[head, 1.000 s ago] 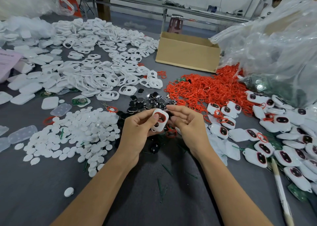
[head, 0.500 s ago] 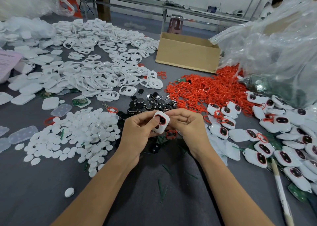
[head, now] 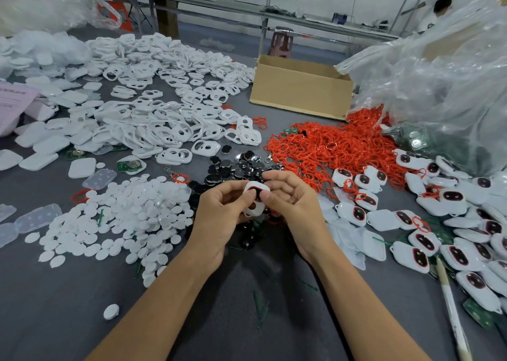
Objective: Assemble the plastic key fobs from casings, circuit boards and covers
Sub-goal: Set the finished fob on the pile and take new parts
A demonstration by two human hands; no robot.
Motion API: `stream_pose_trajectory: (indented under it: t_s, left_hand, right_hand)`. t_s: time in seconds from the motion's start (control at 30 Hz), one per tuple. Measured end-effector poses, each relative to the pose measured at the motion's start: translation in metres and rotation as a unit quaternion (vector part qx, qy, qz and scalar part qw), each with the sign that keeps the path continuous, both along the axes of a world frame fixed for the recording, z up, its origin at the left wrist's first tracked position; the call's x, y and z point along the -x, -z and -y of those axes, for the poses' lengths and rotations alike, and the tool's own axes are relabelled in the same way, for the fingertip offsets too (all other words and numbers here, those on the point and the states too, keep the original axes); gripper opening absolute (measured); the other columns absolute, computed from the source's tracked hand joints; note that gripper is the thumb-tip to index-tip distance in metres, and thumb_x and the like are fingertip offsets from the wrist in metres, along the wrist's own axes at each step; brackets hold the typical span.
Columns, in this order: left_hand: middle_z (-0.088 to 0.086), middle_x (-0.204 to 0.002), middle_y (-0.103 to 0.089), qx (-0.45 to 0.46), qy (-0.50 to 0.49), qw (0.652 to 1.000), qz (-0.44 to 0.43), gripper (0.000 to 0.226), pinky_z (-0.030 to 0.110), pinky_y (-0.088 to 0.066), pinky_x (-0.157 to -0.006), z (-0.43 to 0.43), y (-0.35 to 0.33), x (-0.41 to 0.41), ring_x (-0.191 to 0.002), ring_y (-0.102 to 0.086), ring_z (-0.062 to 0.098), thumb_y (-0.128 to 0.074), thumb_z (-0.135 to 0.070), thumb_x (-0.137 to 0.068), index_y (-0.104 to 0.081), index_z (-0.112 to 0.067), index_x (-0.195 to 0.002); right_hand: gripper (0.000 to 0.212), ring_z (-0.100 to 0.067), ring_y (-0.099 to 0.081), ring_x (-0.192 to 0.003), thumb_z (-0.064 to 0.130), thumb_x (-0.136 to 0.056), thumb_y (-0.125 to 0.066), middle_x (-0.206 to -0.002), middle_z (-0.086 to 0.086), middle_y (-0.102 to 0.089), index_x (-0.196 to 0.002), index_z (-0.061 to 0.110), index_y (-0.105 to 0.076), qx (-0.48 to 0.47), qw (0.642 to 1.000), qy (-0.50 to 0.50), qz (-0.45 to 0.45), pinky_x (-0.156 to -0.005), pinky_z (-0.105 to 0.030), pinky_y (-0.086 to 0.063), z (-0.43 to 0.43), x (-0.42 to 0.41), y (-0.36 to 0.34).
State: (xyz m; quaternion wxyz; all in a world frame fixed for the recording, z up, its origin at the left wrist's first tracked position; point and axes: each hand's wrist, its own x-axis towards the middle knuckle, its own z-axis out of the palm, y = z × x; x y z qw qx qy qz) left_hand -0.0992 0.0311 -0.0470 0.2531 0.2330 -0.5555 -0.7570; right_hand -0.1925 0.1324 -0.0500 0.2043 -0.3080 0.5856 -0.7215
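Head view: white casing (head: 255, 210) pinched between left hand (head: 219, 215) and right hand (head: 293, 204), held above worktop (head: 82, 319) over black parts (head: 236, 166). Long axis pointed away from person. Thumbs pressed on face, fingers curled round sides; both hands equally near.

the held casing (head: 259, 188) is smooth, glossy white plastic, like the heaped casings (head: 153, 124). the worktop (head: 60, 314) wears a matt grey, cloth-like cover. the white discs (head: 123, 218) look matt and smooth. the black buttons (head: 241, 166) shine, some with a mirror-like gloss. the red rings (head: 329, 146) look rubbery and dull. the box (head: 299, 97) is plain brown cardboard; the bags (head: 439, 86) are thin, crinkled clear film.
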Motion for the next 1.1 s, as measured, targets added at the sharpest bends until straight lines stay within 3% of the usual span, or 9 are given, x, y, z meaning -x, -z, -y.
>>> stream_pose_trajectory:
  t_s: [0.13, 0.2, 0.3, 0.47, 0.67, 0.77, 0.9, 1.03, 1.1]
  left_hand:
    - [0.006, -0.085, -0.070, 0.034, 0.001, 0.999, 0.024, 0.009, 0.035, -0.060, -0.075, 0.000, 0.002, 0.000, -0.081, -0.065, 0.017, -0.065, -0.008, -0.090, -0.070, -0.014, -0.093]
    - [0.002, -0.086, -0.071, 0.135, -0.023, 0.989, 0.051, 0.009, 0.042, -0.059, -0.080, -0.001, 0.005, 0.001, -0.082, -0.067, 0.015, -0.066, -0.011, -0.090, -0.069, -0.019, -0.092]
    - [-0.006, -0.082, -0.071, 0.231, -0.043, 0.970, 0.065, 0.014, 0.037, -0.058, -0.078, -0.003, 0.005, 0.000, -0.076, -0.067, 0.006, -0.067, -0.012, -0.088, -0.067, -0.027, -0.088]
    - [0.002, -0.082, -0.072, 0.134, -0.010, 0.989, 0.062, 0.011, 0.035, -0.059, -0.075, 0.000, 0.003, 0.000, -0.072, -0.066, 0.008, -0.065, -0.009, -0.090, -0.069, -0.019, -0.090]
    - [0.007, -0.078, -0.073, -0.079, 0.052, 0.995, -0.030, 0.020, 0.025, -0.059, -0.063, 0.005, -0.005, -0.003, -0.069, -0.070, 0.014, -0.072, -0.018, -0.069, -0.072, -0.006, -0.086]
    - [0.008, -0.082, -0.074, -0.121, 0.096, 0.987, -0.052, 0.014, 0.025, -0.058, -0.064, 0.006, -0.004, -0.003, -0.073, -0.070, 0.015, -0.070, -0.020, -0.069, -0.075, -0.010, -0.078]
    - [0.006, -0.083, -0.074, -0.126, 0.099, 0.984, -0.078, 0.015, 0.022, -0.057, -0.067, 0.004, -0.006, -0.004, -0.074, -0.069, 0.013, -0.071, -0.025, -0.068, -0.078, -0.013, -0.075]
    - [0.000, -0.065, -0.070, 0.069, -0.087, 0.994, -0.016, 0.013, 0.020, -0.052, -0.052, -0.006, -0.002, -0.005, -0.053, -0.060, 0.009, -0.077, -0.032, -0.074, -0.075, -0.019, -0.071]
    - [0.005, -0.069, -0.073, 0.050, -0.091, 0.994, -0.038, 0.012, 0.022, -0.054, -0.053, -0.011, -0.003, -0.005, -0.059, -0.069, 0.015, -0.070, -0.024, -0.086, -0.076, -0.019, -0.077]
  right_hand:
    - [0.027, -0.017, -0.063, -0.076, -0.004, -0.083, -0.066, -0.087, -0.014, -0.065, -0.106, 0.008, -0.059, -0.020, 0.999, 0.022, -0.032, -0.068, -0.023, -0.052, 0.000, -0.001, -0.001]
    - [0.025, -0.014, -0.062, -0.071, -0.003, -0.083, -0.067, -0.084, -0.014, -0.066, -0.104, 0.009, -0.059, -0.042, 0.996, 0.040, -0.070, -0.062, -0.021, -0.050, -0.001, -0.002, -0.001]
    - [0.024, -0.008, -0.059, -0.064, -0.002, -0.083, -0.068, -0.080, -0.010, -0.066, -0.103, 0.008, -0.059, -0.057, 0.991, 0.053, -0.107, -0.056, -0.014, -0.045, -0.002, -0.003, -0.001]
    - [0.026, -0.007, -0.058, -0.064, -0.003, -0.084, -0.066, -0.080, -0.009, -0.064, -0.104, 0.011, -0.057, -0.047, 0.993, 0.036, -0.099, -0.057, -0.015, -0.044, -0.001, -0.003, -0.001]
    - [0.038, -0.020, -0.061, -0.061, 0.007, -0.071, -0.069, -0.073, -0.007, -0.069, -0.106, 0.012, -0.054, 0.020, 0.993, -0.023, 0.110, -0.060, -0.030, -0.047, -0.004, 0.003, -0.006]
    - [0.047, -0.016, -0.063, -0.057, 0.010, -0.066, -0.071, -0.070, -0.005, -0.070, -0.109, 0.009, -0.053, 0.063, 0.982, -0.064, 0.168, -0.054, -0.026, -0.051, -0.005, 0.003, -0.009]
    - [0.058, -0.013, -0.065, -0.061, 0.014, -0.064, -0.073, -0.068, -0.003, -0.070, -0.117, 0.006, -0.051, 0.093, 0.979, -0.083, 0.159, -0.060, -0.022, -0.052, -0.006, 0.003, -0.012]
    - [0.055, -0.011, -0.062, -0.057, 0.015, -0.066, -0.077, -0.065, 0.001, -0.069, -0.115, 0.010, -0.054, 0.076, 0.992, -0.042, 0.086, -0.059, -0.021, -0.049, -0.005, 0.000, -0.014]
    - [0.050, -0.017, -0.062, -0.061, 0.012, -0.065, -0.082, -0.070, -0.002, -0.072, -0.108, 0.014, -0.058, 0.040, 0.999, -0.002, 0.018, -0.062, -0.025, -0.049, -0.003, -0.002, -0.014]
